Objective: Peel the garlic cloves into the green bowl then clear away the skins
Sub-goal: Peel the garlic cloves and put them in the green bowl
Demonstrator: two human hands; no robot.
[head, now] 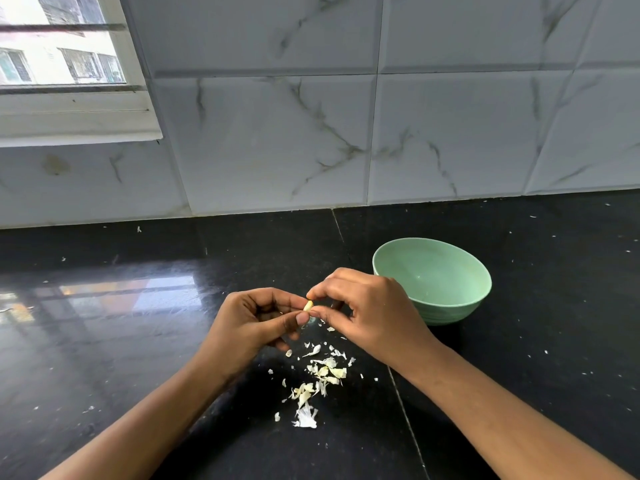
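The garlic clove (308, 305) is a small, pale yellow-white piece, only its upper end showing; it sits between the two hands, pinched from both sides above the black worktop (138, 341). The left hand (256, 323) has its fingers curled, thumb and forefinger tips closing on the clove from the left; the right hand (367, 313) is likewise curled, its forefinger and thumb pinching the same clove from the right, so the fingertips of both hands almost meet around it. The green bowl (446, 299) stands just behind and to the right of the right hand, upright; the knuckles cover its near left rim, and the part of its inside that shows is plain green. The skins (318, 379) lie scattered on the worktop below the hands, between the two forearms; thin, papery, off-white flakes, thickest in a loose heap toward the near side, with smaller flecks close under the fingertips. Most of the clove is hidden by the fingers, so how much skin it bears cannot be told; the lower fingers of the left hand are tucked out of sight under the palm; both forearms are cut off by the bottom edge.
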